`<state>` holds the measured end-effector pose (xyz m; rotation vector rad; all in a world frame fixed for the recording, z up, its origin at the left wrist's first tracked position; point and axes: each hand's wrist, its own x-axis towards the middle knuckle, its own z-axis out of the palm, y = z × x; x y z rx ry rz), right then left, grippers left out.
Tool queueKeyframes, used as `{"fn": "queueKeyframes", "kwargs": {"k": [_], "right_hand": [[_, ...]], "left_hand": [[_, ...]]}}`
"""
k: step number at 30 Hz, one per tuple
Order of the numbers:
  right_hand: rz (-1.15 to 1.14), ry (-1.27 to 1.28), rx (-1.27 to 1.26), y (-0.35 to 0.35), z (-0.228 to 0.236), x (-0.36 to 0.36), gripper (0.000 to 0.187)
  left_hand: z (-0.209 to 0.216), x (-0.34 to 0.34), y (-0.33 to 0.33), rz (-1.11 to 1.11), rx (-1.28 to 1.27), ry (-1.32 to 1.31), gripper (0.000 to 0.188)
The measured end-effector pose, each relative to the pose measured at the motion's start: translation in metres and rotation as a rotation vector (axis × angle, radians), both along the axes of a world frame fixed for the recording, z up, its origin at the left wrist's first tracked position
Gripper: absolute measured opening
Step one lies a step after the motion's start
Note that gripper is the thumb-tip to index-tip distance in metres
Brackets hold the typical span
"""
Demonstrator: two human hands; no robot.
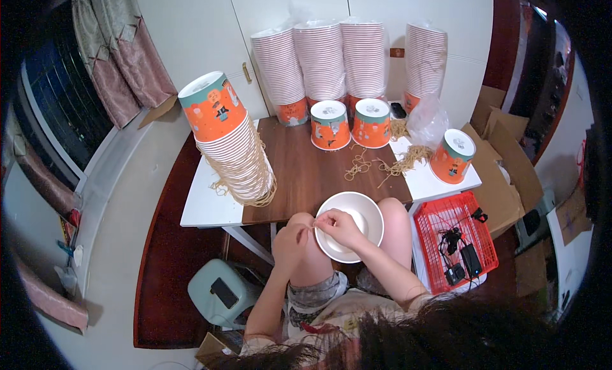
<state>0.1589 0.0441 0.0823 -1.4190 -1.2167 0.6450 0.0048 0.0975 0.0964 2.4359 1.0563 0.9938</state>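
While the white bucket (368, 224) sat between the knees (396, 222), left hand (296, 242) and right hand (338, 226) bunched fingertips at its 9 o'clock rim, any pinched item indiscernible; probably light and crushable, it suited a gentle rim hold.

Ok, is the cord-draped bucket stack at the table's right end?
No, the bucket stack with tan cords hanging round it stands at the left end of the table.

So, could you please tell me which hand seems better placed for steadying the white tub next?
Right, I would judge: the right hand is over the white tub, while the left hand sits mostly outside its left rim, by the left knee.
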Motion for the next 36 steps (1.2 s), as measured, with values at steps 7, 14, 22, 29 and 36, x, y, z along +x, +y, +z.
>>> {"fn": "queueKeyframes", "kwargs": {"k": [7,14,22,29,36], "right_hand": [[0.023,0.069,-0.024,-0.001,0.004,-0.001,0.015],[0.021,0.068,-0.042,0.000,0.001,0.000,0.015],[0.056,0.083,-0.061,-0.006,0.006,-0.001,0.014],[0.072,0.086,-0.032,-0.009,0.004,-0.003,0.012],[0.034,0.098,-0.028,-0.006,-0.003,0.001,0.010]], "left_hand": [[-0.002,0.002,0.003,-0.102,-0.281,-0.252,0.012],[-0.011,-0.006,0.005,-0.053,-0.466,-0.185,0.017],[0.004,0.002,0.007,-0.173,-1.004,-0.346,0.023],[-0.001,0.014,0.025,-0.373,-0.912,-0.277,0.012],[-0.005,0.015,0.019,-0.234,-0.958,-0.323,0.003]]}}
